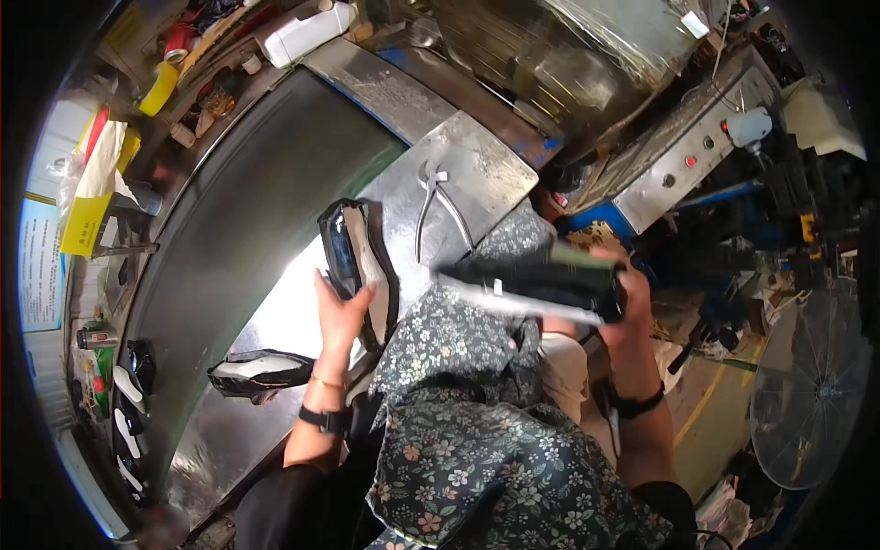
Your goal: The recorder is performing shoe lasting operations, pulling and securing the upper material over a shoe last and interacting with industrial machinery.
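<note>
My left hand [345, 316] grips the near end of a glossy black shoe upper [344, 243] with a white insole face, at the edge of the metal worktop [481, 174]. The thumb lies across its white side. On the right, my right hand [626, 307] is closed around one end of a second black shoe upper [541, 284], held over my lap. Motion smears this one, and its white face points toward me. A pair of lasting pincers [440, 206] lies on the worktop between and beyond both hands, its handles toward me. Another black upper [261, 369] rests left of my left forearm.
A dark conveyor belt [257, 174] curves along the left. Several black-and-white uppers [128, 422] stand at its far-left side. A control box [697, 151] with buttons is at the right, with a machine behind the worktop. A floral apron [477, 449] covers my lap.
</note>
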The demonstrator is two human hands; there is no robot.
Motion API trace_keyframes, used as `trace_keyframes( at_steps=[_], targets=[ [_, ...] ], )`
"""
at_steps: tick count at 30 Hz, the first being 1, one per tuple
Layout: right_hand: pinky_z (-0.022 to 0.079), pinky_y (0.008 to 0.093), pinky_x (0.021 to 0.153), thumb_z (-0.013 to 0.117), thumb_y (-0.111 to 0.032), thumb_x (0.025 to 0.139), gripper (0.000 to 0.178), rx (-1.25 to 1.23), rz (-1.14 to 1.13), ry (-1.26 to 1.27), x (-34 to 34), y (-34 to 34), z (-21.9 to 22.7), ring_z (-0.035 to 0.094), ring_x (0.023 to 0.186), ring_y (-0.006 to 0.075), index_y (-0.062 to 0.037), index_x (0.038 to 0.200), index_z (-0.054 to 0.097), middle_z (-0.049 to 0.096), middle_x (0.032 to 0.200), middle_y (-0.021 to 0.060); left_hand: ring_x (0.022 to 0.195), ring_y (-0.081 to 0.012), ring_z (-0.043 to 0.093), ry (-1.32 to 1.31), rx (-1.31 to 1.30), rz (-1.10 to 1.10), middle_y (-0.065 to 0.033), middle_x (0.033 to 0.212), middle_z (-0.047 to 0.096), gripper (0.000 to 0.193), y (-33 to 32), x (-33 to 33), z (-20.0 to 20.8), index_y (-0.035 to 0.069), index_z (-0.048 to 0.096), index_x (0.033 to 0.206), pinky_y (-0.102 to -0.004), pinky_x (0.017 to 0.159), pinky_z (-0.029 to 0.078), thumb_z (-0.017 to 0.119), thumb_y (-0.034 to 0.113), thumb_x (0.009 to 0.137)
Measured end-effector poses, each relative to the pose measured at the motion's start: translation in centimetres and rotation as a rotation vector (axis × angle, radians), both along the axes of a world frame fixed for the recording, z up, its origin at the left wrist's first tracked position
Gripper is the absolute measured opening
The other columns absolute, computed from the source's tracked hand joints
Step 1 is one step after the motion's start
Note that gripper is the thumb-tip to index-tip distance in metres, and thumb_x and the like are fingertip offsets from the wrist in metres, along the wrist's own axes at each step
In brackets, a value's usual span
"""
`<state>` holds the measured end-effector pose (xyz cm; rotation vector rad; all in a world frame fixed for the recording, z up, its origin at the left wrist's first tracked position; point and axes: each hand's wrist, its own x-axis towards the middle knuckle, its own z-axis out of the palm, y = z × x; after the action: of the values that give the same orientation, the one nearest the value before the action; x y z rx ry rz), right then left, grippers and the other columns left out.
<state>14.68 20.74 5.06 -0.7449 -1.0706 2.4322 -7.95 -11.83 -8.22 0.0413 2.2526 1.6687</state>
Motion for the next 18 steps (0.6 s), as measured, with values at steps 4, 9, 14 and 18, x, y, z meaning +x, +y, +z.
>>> trace_keyframes(
  at_steps=[4, 9, 14, 18],
  targets=[
    [0.044, 0.033, 0.095, 0.06, -0.009, 0.081, 0.044, 0.499, -0.179, 0.127, -15.2, 3.6, -4.1, 0.055, 0.109, 0.0198, -0.0006, 0.124, 0.054, 0.056, 0.122, 0.0112, 0.093, -0.0191, 0.061, 0.073, -0.205, -0.058, -0.0164, 0.118, 0.057, 0.09, -0.2, 5.3, 0.9, 0.002, 0.014, 0.147, -0.0286, 0.077, 0.052, 0.072, 0.002, 0.079],
    [0.046, 0.0347, 0.091, 0.065, -0.009, 0.08, 0.046, 1.166, -0.159, -0.188, -27.9, 7.8, -11.2, 0.057, 0.111, 0.0247, 0.0007, 0.123, 0.051, 0.056, 0.121, 0.0192, 0.094, -0.0142, 0.059, -0.308, 0.412, -0.059, -0.0065, 0.109, 0.061, 0.063, 1.7, 3.0, 5.9, -0.005, 0.031, 0.139, -0.0264, 0.084, 0.048, 0.064, 0.0, 0.086],
    [0.043, 0.0362, 0.1, 0.076, -0.021, 0.082, 0.085, 0.509, 0.324, 0.134, -16.5, -6.4, -3.9, 0.048, 0.121, 0.0216, 0.0013, 0.145, 0.024, 0.037, 0.144, 0.0144, 0.103, -0.0219, 0.06, 0.167, 0.371, -0.17, -0.0142, 0.122, 0.056, 0.087, 4.7, 5.7, 8.8, -0.008, 0.011, 0.147, -0.032, 0.092, 0.047, 0.069, 0.003, 0.083],
    [0.034, 0.0437, 0.106, 0.084, -0.024, 0.067, 0.095, 1.352, -0.069, -0.048, -8.9, -9.8, 0.5, 0.04, 0.13, 0.0329, 0.0021, 0.143, 0.032, 0.036, 0.14, 0.0232, 0.121, -0.0376, 0.054, 0.308, 0.207, -0.757, -0.0303, 0.132, 0.049, 0.108, 8.2, 7.5, 13.4, -0.004, -0.005, 0.148, -0.0389, 0.096, 0.045, 0.075, 0.011, 0.077]
  ],
)
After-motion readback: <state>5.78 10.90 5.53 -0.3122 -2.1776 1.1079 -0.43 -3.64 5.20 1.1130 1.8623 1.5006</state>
